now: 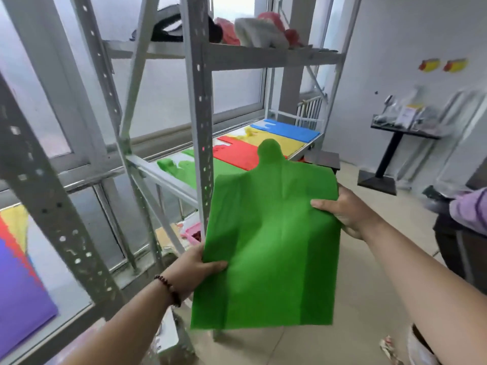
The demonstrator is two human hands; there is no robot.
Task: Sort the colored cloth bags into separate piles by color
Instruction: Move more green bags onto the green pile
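Observation:
A flat green cloth bag [268, 246] hangs in the air in front of me, handle end pointing away. My left hand [195, 270] pinches its left edge with the thumb on top. My right hand [342, 209] grips its right edge the same way. On the metal shelf [163, 175] beyond lie separate piles: green bags [181, 167], red bags [237, 151], yellow bags [282, 143] and blue bags [287, 130]. At the far left a mixed stack shows purple [21, 293], red and yellow cloth.
Grey perforated rack uprights [200, 106] stand between me and the shelf. The top shelf holds black, pink and white items. A black pedestal table [390, 154] stands at the right. Another person's sleeve [469, 209] shows at the right edge. Pink and red items lie under the shelf.

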